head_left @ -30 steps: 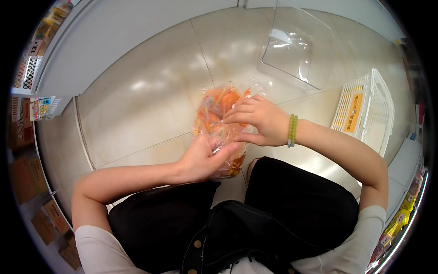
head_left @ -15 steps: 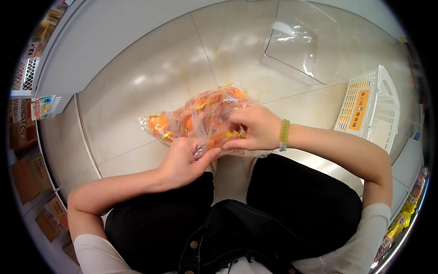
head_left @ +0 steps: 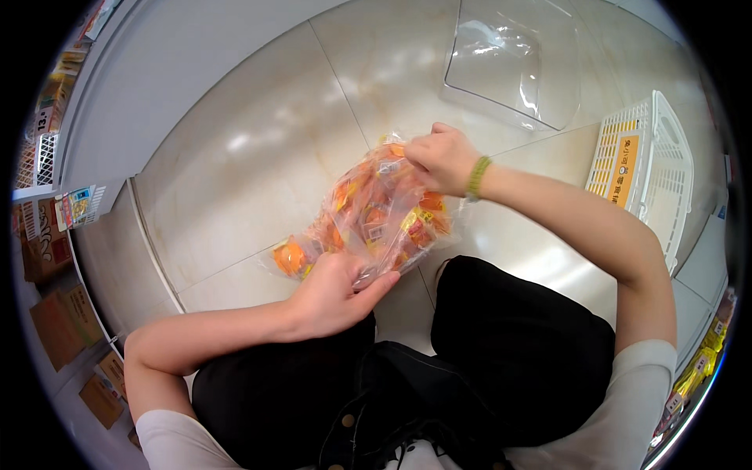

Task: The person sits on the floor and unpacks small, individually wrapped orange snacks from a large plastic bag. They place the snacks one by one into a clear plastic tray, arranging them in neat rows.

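Observation:
A clear plastic bag (head_left: 364, 211) full of orange and yellow wrapped packets lies slanted above the tiled floor in front of my knees. My left hand (head_left: 335, 294) pinches the near edge of the bag, thumb on top and fingers curled under. At the far right edge of the bag, my right hand (head_left: 445, 160) has its fingers closed on the plastic. A braided green bracelet (head_left: 477, 178) is on my right wrist. Between the hands the film is pulled taut, and the packets show through it.
A transparent plastic bin (head_left: 509, 66) stands on the tiles at the far right. Nearer is a white slatted basket (head_left: 662, 172) with an orange label. Shelving with goods and cardboard boxes (head_left: 66, 325) lines the left; yellow packages (head_left: 693, 372) hang at the right edge.
My right hand has moved up and away to the far edge of the bag. The bag has tilted and spread open toward the right. My left hand keeps its grip, slightly farther right.

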`<state>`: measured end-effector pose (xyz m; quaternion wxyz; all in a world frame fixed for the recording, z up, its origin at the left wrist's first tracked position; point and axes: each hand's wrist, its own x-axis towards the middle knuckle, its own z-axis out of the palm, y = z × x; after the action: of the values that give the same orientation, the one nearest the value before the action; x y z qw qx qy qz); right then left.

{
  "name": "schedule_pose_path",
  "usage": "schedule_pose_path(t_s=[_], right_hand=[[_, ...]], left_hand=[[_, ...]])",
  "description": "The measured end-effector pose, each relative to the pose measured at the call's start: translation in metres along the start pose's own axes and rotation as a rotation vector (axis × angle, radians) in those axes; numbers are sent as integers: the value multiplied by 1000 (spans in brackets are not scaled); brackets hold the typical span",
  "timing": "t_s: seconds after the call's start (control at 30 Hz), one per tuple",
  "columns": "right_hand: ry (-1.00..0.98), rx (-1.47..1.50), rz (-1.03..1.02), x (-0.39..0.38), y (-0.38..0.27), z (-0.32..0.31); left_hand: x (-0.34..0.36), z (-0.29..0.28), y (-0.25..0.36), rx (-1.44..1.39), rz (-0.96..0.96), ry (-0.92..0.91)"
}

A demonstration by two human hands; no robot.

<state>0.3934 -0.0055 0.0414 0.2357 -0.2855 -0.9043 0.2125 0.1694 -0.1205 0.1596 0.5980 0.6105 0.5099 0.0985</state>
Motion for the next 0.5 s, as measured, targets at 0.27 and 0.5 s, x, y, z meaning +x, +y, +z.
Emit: schedule_pose_path(t_s=[0.27, 0.5], right_hand=[[-403, 186, 159, -52, -50, -23], [-662, 107, 131, -30, -91, -16]], left_hand=[[-22, -51, -21, 165, -134, 128], [7, -51, -55, 110, -210, 163]])
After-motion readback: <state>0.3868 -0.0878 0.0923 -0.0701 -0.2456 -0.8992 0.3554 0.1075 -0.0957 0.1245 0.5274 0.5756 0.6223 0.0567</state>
